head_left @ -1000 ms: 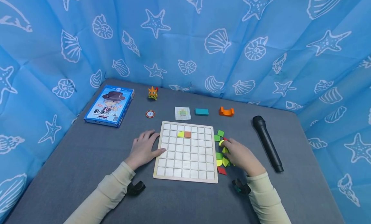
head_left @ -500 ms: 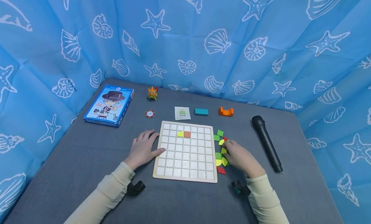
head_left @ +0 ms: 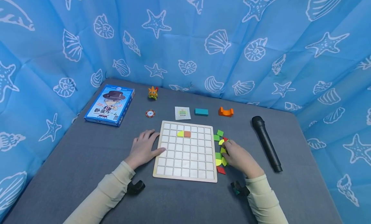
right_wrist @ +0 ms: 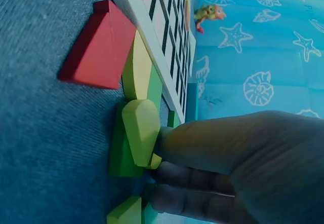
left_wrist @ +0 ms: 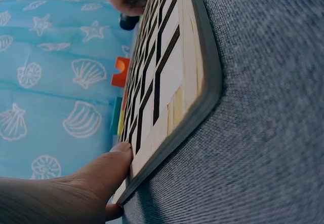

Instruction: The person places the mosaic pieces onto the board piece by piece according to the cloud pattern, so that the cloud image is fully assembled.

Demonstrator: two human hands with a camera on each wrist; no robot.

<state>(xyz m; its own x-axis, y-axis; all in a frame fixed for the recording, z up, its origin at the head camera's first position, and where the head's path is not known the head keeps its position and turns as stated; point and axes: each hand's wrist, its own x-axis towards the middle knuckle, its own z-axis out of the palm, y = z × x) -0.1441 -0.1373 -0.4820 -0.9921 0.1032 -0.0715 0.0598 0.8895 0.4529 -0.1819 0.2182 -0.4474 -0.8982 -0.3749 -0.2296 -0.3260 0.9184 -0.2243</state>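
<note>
A square wooden grid board [head_left: 185, 179] lies in the middle of the table, with a yellow quarter-round piece [head_left: 180, 134] and an orange square [head_left: 187, 134] in its upper cells. My left hand [head_left: 142, 149] rests at the board's left edge, fingers spread, thumb [left_wrist: 114, 163] lying over the rim. Beside the right edge, my right hand [head_left: 242, 158] reaches down into loose pieces. Its thumb and fingertips sit around a small yellow piece [right_wrist: 156, 161], behind a yellow quarter-round [right_wrist: 140, 130]; I cannot tell whether they pinch it. A red piece [right_wrist: 101, 46] lies nearby.
Behind the board are a poker chip [head_left: 150, 113], a pattern card [head_left: 183, 113], a teal block [head_left: 201, 112], an orange arch block [head_left: 226, 112] and a toy figure [head_left: 153, 93]. A blue game box [head_left: 110, 105] lies left, a black microphone [head_left: 266, 143] right.
My right hand has shifted slightly back among the loose pieces, showing more of the yellow quarter-round near its fingertips. My left hand stays at the board's edge.
</note>
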